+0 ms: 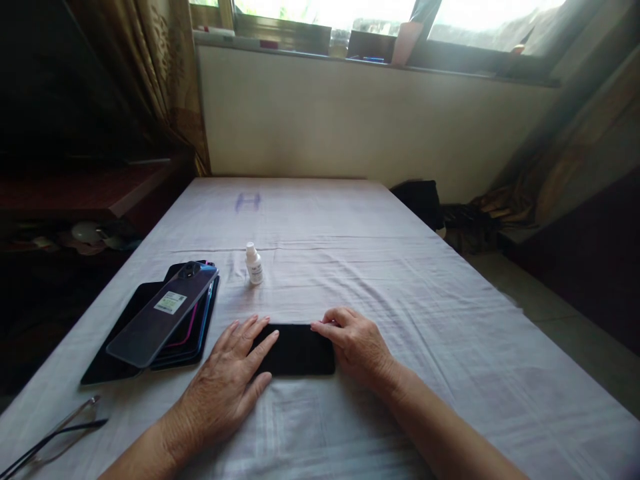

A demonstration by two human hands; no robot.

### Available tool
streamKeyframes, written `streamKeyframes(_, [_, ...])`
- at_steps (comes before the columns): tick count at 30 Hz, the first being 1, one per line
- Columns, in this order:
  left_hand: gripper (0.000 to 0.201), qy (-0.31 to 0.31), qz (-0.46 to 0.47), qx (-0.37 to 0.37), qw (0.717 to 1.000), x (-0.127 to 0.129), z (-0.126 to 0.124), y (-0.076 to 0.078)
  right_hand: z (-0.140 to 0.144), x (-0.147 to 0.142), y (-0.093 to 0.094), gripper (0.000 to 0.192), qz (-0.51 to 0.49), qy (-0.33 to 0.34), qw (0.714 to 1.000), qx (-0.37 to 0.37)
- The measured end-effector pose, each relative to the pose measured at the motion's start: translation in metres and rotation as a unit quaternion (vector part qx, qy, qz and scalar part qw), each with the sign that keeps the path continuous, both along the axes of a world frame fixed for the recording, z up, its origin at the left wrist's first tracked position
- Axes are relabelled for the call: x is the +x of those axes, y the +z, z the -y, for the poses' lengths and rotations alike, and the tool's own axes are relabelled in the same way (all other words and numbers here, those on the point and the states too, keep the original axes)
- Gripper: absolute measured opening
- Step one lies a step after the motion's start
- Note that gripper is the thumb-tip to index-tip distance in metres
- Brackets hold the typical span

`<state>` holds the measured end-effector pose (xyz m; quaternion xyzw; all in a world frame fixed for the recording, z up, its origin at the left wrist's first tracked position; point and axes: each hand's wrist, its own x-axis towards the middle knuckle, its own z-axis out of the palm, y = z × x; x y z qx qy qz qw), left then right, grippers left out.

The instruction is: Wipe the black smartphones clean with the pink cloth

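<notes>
A pair of glasses [50, 437] is seen nearest, left of the left forearm. The left hand [227, 383] is laid flat and open on the left end of a black phone [297, 349], which lies between both hands; the right hand [357, 347] is curled over its right end, fingertips touching. A stack of phones [160, 313] lies left of the left hand, a small white bottle [254, 264] beyond.

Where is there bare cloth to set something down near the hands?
Free: the wide cloth right of the right hand, and the far stretch beyond the small white bottle. Crowded: left of the left hand, where the stacked phones lie, with the glasses at the near-left edge.
</notes>
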<state>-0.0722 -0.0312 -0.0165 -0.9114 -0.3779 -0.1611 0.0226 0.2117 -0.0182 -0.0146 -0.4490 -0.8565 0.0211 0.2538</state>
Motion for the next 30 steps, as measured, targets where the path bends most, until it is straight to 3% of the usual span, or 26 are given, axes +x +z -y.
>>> streamKeyframes(9, [0.05,0.079,0.044,0.054,0.994,0.0,-0.005,-0.009,0.011,0.006,0.005,0.04,-0.003,0.009,1.0,0.007])
streamKeyframes(15, [0.05,0.131,0.055,0.051,0.989,0.002,-0.008,-0.008,0.014,0.008,0.008,0.035,0.004,0.036,0.999,0.005])
streamKeyframes(20, [0.046,0.116,0.055,0.05,0.991,0.003,-0.013,-0.011,0.014,0.011,0.015,0.037,0.016,0.065,0.998,-0.018])
streamKeyframes(25, [0.046,0.103,0.05,-0.006,0.993,0.007,-0.022,-0.011,0.016,0.015,0.023,0.037,0.019,0.091,0.994,-0.051])
streamKeyframes(30, [0.062,0.091,0.035,-0.031,0.995,0.019,-0.032,-0.01,0.018,0.014,0.022,0.037,0.028,0.081,0.995,-0.051])
